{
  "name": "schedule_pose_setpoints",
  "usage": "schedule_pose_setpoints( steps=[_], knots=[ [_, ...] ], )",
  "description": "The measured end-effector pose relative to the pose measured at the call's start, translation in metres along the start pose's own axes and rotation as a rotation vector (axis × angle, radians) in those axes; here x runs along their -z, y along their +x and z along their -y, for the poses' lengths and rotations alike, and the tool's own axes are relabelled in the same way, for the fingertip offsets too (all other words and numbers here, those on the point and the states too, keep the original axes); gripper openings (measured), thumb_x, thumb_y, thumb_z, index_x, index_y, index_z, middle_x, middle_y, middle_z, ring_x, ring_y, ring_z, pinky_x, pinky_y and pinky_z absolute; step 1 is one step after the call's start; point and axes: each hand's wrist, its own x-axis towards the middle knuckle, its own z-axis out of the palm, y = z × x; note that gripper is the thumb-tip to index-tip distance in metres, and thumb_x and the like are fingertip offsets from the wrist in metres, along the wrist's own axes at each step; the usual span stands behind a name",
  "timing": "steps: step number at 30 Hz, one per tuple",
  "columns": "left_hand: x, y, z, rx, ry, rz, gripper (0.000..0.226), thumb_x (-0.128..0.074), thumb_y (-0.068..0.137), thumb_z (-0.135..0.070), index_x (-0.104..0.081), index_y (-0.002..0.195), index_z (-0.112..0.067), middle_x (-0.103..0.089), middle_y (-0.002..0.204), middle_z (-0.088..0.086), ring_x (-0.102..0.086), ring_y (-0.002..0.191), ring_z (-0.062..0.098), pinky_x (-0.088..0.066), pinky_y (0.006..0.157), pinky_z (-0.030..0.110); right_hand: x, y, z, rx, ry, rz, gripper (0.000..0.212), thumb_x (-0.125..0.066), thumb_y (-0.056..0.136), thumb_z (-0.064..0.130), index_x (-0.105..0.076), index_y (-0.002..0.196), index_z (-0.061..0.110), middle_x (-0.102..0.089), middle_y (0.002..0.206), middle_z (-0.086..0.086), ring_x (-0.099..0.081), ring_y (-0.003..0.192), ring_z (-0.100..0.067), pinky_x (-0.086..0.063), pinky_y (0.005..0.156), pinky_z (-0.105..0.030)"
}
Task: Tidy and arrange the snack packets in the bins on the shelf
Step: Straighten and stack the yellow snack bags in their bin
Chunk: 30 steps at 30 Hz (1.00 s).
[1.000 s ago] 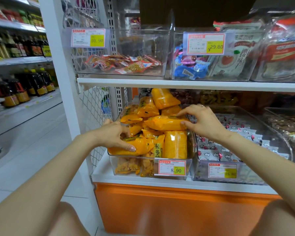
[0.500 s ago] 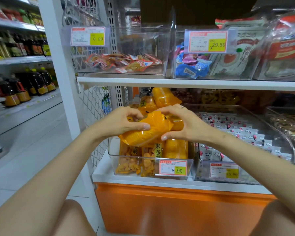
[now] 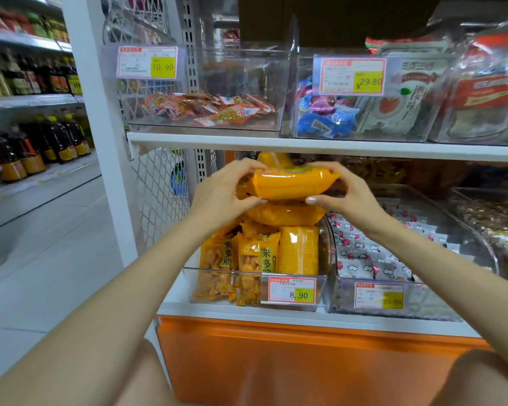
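A clear bin (image 3: pixel 323 281) on the lower shelf holds several orange snack packets (image 3: pixel 257 259), some upright at the front, others piled on top. Both hands hold one orange packet (image 3: pixel 291 184) level above the pile, just under the upper shelf board. My left hand (image 3: pixel 222 191) grips its left end and my right hand (image 3: pixel 343 190) grips its right end. Another orange packet (image 3: pixel 285 214) lies flat directly beneath it.
To the right stands a bin of grey-white packets (image 3: pixel 361 253), and a further bin (image 3: pixel 493 224) of brown snacks. The upper shelf (image 3: pixel 320 145) carries bins of red packets (image 3: pixel 206 108) and blue sweets (image 3: pixel 326 118). White upright post (image 3: pixel 100 127) on the left; aisle of bottles (image 3: pixel 35 148) beyond.
The hands went from pressing on packets in the pile to taking one orange packet between them, lifting it and turning it level above the bin.
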Motion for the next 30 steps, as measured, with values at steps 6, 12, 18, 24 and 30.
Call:
schedule_pose_setpoints(
  steps=[6,12,18,24,30],
  knots=[
    [-0.027,0.01,0.0,0.045,0.09,0.077,0.056,-0.066,0.083,-0.028,-0.042,0.134,-0.036,-0.052,0.133,-0.006,-0.049,0.12,0.019,-0.046,0.092,0.041,-0.001,0.001,-0.019,-0.111,0.005,-0.016,0.047,-0.07,0.08,0.029,-0.049,0.121,0.03,-0.052,0.117,0.015,-0.055,0.108,-0.009,-0.049,0.074,-0.013],
    [0.001,0.004,0.017,0.237,-0.094,0.067,0.039,-0.062,0.086,-0.013,-0.05,0.123,-0.017,-0.058,0.121,-0.003,-0.054,0.11,0.013,-0.044,0.095,0.031,0.001,0.004,-0.027,-0.08,-0.089,-0.085,0.041,-0.069,0.082,0.02,-0.052,0.117,0.03,-0.052,0.111,0.02,-0.053,0.107,-0.01,-0.05,0.086,-0.025],
    [0.017,-0.006,0.051,0.197,0.302,0.698,0.023,-0.069,0.081,-0.032,-0.057,0.099,-0.024,-0.063,0.105,-0.004,-0.058,0.101,0.013,-0.046,0.093,0.036,0.0,0.002,-0.034,-0.071,-0.226,-0.057,0.055,-0.069,0.077,0.039,-0.045,0.126,0.036,-0.049,0.13,0.004,-0.049,0.119,-0.018,-0.047,0.096,-0.043],
    [-0.001,0.0,0.051,0.048,0.842,1.12,0.081,-0.065,0.071,-0.063,-0.041,0.133,-0.017,-0.047,0.134,0.004,-0.04,0.123,0.025,-0.03,0.106,0.036,0.004,-0.001,-0.035,-0.123,-0.162,0.004,0.064,-0.067,0.068,0.046,-0.042,0.127,0.039,-0.048,0.129,0.007,-0.052,0.115,-0.014,-0.05,0.089,-0.033],
    [-0.014,0.007,0.046,0.134,0.81,1.17,0.091,-0.067,0.072,-0.061,-0.031,0.141,-0.015,-0.039,0.143,0.009,-0.04,0.127,0.029,-0.038,0.103,0.041,0.004,-0.003,-0.035,-0.11,-0.194,0.006,0.059,-0.068,0.076,0.034,-0.039,0.127,0.038,-0.047,0.126,0.007,-0.049,0.112,-0.012,-0.044,0.086,-0.025]
  ],
)
